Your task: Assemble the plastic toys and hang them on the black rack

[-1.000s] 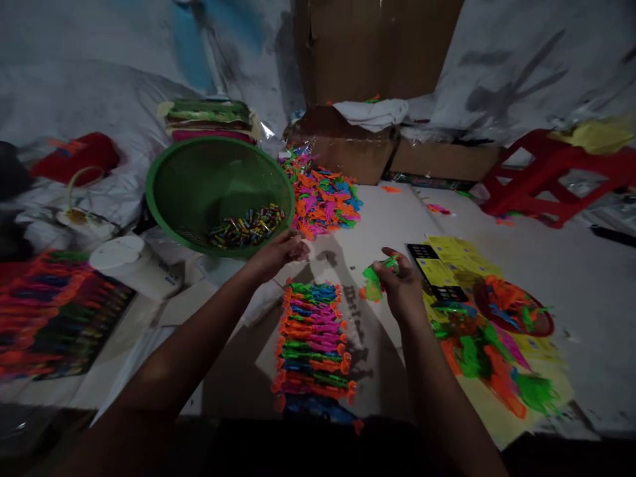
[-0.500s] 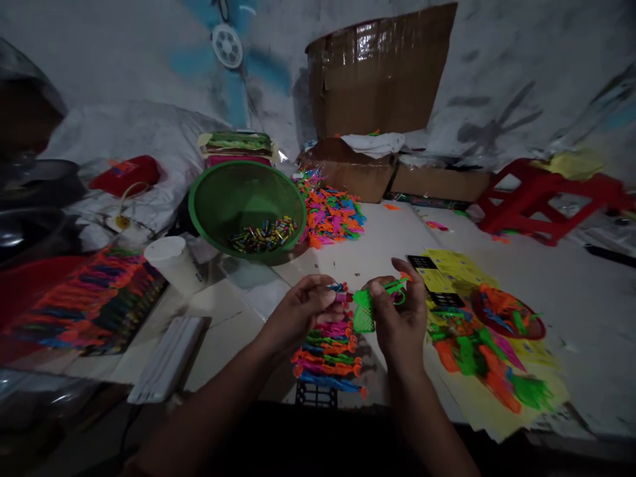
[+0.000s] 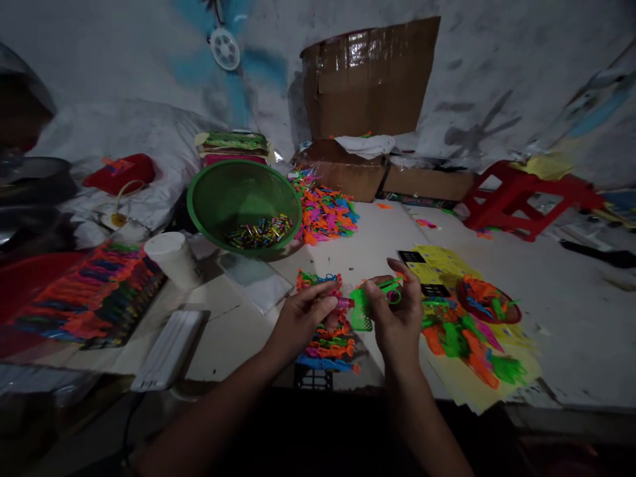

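Observation:
My left hand (image 3: 299, 319) pinches a small pink-red cylinder (image 3: 345, 303) between thumb and fingertips. My right hand (image 3: 397, 315) grips a bright green plastic piece (image 3: 361, 313) with a mesh-like flap, and a green ring (image 3: 393, 297) shows beside its fingers. The cylinder's tip points at the green piece and is close to it; I cannot tell whether they touch. Beneath my hands lies a row of colourful plastic pieces (image 3: 325, 364), orange, green, pink and blue, partly hidden by my left hand. A black grid (image 3: 313, 379) shows under the row's near end.
A green basin (image 3: 195, 222) holds small shiny cylinders. Right of it is a pile of bright plastic pieces (image 3: 330, 215). Yellow sheets (image 3: 440, 260), limp coloured pieces (image 3: 467, 341) and a red dish (image 3: 517, 313) lie right. A white cup (image 3: 173, 262) and white power strip (image 3: 169, 351) stand left.
The view has shifted slightly. My left hand has dropped a little and uncovered more of the row's far end. Both hands keep their hold.

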Demonstrator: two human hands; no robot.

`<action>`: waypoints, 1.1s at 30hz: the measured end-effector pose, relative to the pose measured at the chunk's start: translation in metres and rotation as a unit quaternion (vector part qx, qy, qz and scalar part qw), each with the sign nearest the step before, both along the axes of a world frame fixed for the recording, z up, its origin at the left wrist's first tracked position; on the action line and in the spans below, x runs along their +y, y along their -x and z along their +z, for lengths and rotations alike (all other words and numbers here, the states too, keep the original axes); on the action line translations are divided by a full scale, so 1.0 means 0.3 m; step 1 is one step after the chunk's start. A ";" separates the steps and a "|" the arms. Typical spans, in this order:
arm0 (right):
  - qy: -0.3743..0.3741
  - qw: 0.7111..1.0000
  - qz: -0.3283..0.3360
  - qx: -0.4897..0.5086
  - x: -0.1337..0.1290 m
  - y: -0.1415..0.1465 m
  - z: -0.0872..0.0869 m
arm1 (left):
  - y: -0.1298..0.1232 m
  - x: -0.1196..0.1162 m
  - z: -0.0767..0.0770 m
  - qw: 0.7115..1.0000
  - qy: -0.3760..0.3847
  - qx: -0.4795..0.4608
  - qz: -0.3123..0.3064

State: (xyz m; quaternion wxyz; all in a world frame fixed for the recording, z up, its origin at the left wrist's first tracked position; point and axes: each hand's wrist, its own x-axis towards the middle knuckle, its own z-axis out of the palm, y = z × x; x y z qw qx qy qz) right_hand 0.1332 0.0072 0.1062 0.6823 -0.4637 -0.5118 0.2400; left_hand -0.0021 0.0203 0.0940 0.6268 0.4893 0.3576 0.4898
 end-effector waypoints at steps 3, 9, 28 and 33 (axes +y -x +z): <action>-0.003 1.000 -0.017 0.026 -0.022 -0.007 -0.002 | 0.000 -0.019 0.002 1.000 0.000 0.000 0.003; 0.001 0.991 -0.041 0.124 -0.111 -0.022 -0.045 | -0.015 -0.093 -0.008 0.999 0.043 -0.007 -0.004; 0.044 0.986 -0.094 0.132 -0.293 -0.122 -0.107 | -0.143 -0.221 -0.064 0.962 -0.205 0.179 0.040; 0.026 0.986 -0.136 0.098 -0.356 -0.116 -0.112 | -0.136 -0.254 -0.022 0.911 -0.331 0.246 -0.003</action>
